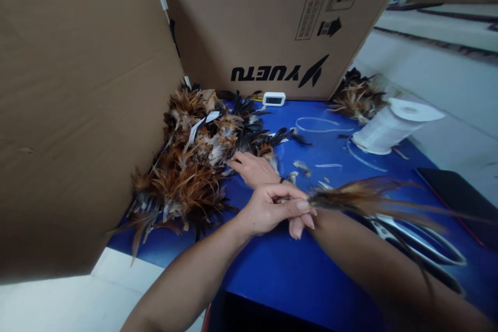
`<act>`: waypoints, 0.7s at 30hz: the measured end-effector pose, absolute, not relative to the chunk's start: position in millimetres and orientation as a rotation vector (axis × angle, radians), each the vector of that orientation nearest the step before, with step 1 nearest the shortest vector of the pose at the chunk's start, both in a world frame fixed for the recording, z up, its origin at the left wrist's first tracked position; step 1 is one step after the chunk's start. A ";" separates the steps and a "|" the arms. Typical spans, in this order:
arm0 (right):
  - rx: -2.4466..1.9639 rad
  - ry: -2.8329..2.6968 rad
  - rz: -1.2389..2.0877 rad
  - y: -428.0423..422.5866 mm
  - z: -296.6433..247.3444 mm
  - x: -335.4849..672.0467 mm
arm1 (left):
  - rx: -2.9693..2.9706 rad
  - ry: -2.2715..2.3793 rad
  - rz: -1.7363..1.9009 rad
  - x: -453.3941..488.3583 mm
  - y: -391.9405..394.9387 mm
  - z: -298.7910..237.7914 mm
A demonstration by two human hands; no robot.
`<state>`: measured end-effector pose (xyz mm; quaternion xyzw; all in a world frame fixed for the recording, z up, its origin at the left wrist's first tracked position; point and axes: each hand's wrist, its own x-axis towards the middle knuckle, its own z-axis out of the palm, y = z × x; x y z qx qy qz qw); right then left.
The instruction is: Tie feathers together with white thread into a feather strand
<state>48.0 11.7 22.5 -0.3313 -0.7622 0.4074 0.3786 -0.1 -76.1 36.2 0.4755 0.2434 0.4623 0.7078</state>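
My left hand (274, 210) pinches the quill end of a small bundle of brown feathers (361, 197) between thumb and fingers. The bundle fans out to the right, above my right forearm. Beneath my left wrist, my right hand (254, 168) reaches left to the edge of a big feather pile (194, 150). Its thumb and forefinger are close together at the feathers; what lies between the tips is too small to make out. Rust-brown, black and grey feathers make up the pile. Scissors (424, 241) lie on the blue table (268, 280), partly covered by my right forearm.
Cardboard stands at the left (78, 114) and a printed carton (264, 21) at the back. A small white digital display (274, 99), a white spool (392, 127), more feathers (358, 96) and a dark flat device (459, 202) lie on the table. Clear strips curl near the spool.
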 end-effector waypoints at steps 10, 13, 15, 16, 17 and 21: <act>-0.985 -1.956 0.994 44.5 41.9 57.9 | 1.006 0.480 1.065 0.4 -74.6 34.8; -1.018 -1.721 1.322 49.6 52.9 72.6 | 0.963 0.428 1.181 -0.8 -69.3 34.2; -0.975 -1.619 1.477 50.0 61.0 85.1 | 0.900 0.432 1.314 -5.2 -63.4 36.0; -0.952 -1.591 1.529 49.2 65.1 91.7 | 0.860 0.450 1.388 -8.7 -59.8 37.3; -0.941 -1.580 1.570 47.9 69.0 98.4 | 0.815 0.478 1.467 -12.8 -55.8 38.7; -1.005 -1.698 1.697 39.1 81.7 121.8 | 0.657 0.609 1.651 -29.4 -40.9 41.5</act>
